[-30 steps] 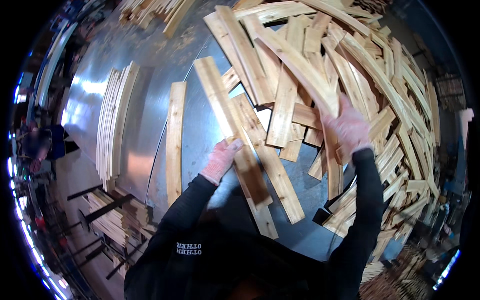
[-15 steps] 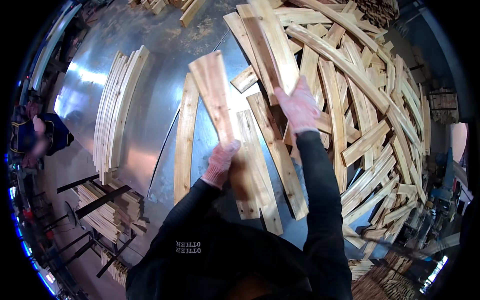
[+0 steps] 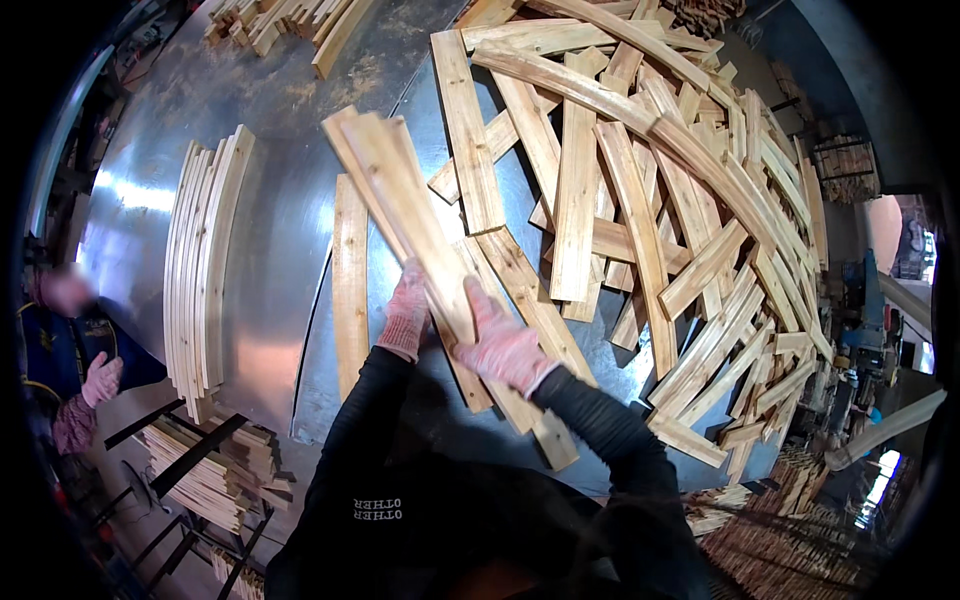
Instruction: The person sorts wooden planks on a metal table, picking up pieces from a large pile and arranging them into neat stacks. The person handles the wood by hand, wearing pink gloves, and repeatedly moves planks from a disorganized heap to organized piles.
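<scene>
Both of my hands wear pale pink knit gloves. My left hand (image 3: 405, 312) grips the left edge of a few light wooden boards (image 3: 412, 215), which lie face to face and slant toward the upper left. My right hand (image 3: 505, 345) is closed around the right side of the same boards, near their lower part. Under and beside them, other boards rest on the metal table. One long board (image 3: 350, 285) lies alone to the left of my left hand. Another board (image 3: 535, 300) slants just beyond my right hand.
A large jumbled heap of boards (image 3: 690, 190) covers the table's right side. To the left stands a neat row of boards (image 3: 205, 265) on the metal table (image 3: 270, 330). A black rack (image 3: 195, 450) holds more boards. Another person (image 3: 85, 350) is at the left edge.
My right hand has come from the heap down and left, onto the boards in my left hand. More boards are now held together. The person at the left has a gloved hand showing.
</scene>
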The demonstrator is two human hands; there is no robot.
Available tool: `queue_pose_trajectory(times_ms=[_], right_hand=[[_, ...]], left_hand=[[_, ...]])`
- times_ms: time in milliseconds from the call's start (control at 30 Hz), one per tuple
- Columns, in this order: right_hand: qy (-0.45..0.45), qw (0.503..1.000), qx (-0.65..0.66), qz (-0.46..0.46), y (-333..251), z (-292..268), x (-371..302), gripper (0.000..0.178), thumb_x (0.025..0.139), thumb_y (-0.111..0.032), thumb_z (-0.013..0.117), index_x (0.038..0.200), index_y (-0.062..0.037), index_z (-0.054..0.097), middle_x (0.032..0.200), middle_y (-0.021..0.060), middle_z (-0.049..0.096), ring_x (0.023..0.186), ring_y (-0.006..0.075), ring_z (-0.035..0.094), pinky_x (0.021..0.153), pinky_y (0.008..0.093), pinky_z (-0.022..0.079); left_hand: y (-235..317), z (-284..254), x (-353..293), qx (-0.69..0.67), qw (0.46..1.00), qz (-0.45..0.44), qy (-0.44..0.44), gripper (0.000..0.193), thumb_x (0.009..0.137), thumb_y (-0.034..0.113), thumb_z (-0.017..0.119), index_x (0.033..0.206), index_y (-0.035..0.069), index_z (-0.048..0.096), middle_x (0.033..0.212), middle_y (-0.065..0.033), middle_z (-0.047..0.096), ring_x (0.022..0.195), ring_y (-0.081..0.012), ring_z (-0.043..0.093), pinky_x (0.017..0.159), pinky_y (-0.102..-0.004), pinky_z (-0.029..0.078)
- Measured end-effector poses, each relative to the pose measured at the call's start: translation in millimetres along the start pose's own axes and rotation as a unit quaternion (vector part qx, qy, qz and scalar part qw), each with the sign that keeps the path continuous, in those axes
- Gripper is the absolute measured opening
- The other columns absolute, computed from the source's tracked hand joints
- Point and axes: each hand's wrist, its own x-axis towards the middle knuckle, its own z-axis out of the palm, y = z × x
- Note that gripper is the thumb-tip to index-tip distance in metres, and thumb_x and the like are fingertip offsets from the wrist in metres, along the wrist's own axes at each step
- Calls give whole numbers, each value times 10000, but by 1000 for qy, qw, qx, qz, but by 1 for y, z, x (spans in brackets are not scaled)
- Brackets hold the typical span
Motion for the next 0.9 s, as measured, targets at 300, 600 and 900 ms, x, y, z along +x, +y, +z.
queue_pose_trajectory(times_ms=[300,600,900], right_hand=[[356,905,-228,-51,46,-210,36,732,812,-174,617,1477,2,365,1379,249,545,1182,417,580,1014,452,470],[240,903,-289,210,199,-344,111,1164,696,-386,831,1587,-85,146,1463,267,469,1285,399,534,1062,440,452],[246,962,-114,41,87,-252,51,1114,746,-402,843,1558,18,207,1313,234,616,1196,338,614,1002,353,487]], left_hand=[[1,-1,-24,-152,983,83,-66,437,914,320,692,1184,-18,630,1036,-86,683,890,-190,675,770,-326,551],[-8,1,-19,-11,993,106,-50,498,970,420,608,1235,-1,627,1143,-72,677,1067,-181,618,950,-352,486],[-18,-5,-22,213,935,281,-26,415,999,365,580,1238,32,648,1102,-82,695,1066,-186,628,946,-316,494]])
